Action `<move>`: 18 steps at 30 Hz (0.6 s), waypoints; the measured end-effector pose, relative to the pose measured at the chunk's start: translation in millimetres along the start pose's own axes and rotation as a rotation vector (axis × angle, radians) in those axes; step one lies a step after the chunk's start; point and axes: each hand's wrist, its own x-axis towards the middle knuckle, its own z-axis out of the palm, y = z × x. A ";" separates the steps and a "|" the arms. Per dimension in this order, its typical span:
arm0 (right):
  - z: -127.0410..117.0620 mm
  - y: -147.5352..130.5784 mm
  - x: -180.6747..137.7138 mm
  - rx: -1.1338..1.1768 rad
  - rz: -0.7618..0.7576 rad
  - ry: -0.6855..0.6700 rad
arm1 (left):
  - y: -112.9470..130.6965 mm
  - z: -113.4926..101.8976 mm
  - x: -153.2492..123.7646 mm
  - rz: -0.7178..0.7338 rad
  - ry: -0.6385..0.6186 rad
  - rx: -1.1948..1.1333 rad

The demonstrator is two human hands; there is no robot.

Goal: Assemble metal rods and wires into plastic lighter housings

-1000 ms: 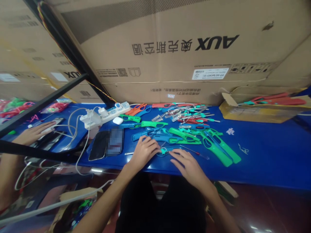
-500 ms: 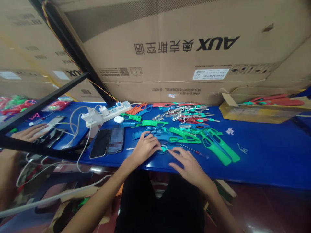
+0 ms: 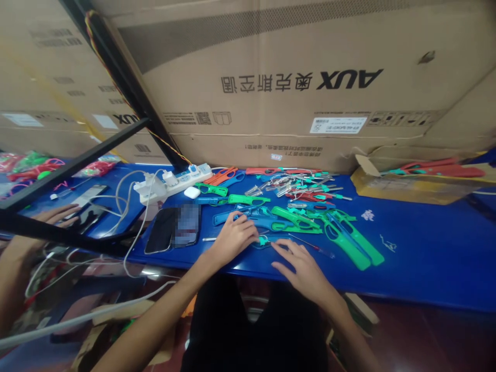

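A blue lighter casing with a teal part in it lies at the table's near edge, between my hands. My left hand is closed on its left end, the fingertips beside the teal part. My right hand has its fingertips against the right end, its thumb held apart. A metal rod shows left of my left hand. Beyond my right hand lies a thin screwdriver. Close behind are blue casings and green casings, with larger green casings to the right.
Two phones and a white power strip with cables are left. Red lighters and metal-tipped parts are heaped behind. An open carton stands right, before a large box. Another person's hand is beyond the black frame.
The view has shifted slightly. Both my hands stay at the blue casing in nearly the same pose; the right fingertips have shifted a little.
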 end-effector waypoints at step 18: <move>1.2 -2.2 -3.0 -0.036 -0.014 0.047 | -0.1 5.8 -1.4 -0.037 -0.038 -0.113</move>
